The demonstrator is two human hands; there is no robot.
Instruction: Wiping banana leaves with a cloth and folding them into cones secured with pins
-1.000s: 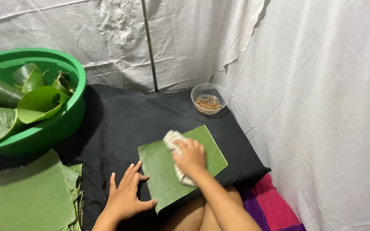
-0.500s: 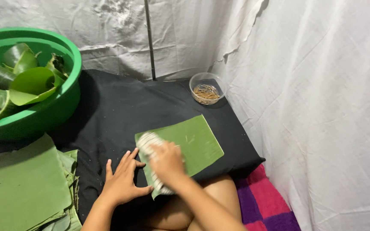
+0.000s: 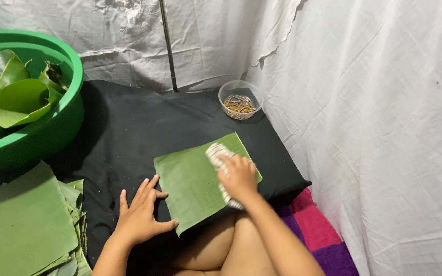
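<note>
Black cloth point(image 3: 129, 138) — left hand point(image 3: 141, 214) flat at leaf point(image 3: 195, 179) edge, right hand point(image 3: 239, 176) gripping rag point(image 3: 217, 153).

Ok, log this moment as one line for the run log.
left hand: flat on black cloth, at leaf edge | right hand: pressing checked rag on banana leaf | leaf: flat

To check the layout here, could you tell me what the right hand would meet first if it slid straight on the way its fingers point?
The right hand, on the cloth, points up-left across the leaf; beyond its edge likely only black mat.
</note>
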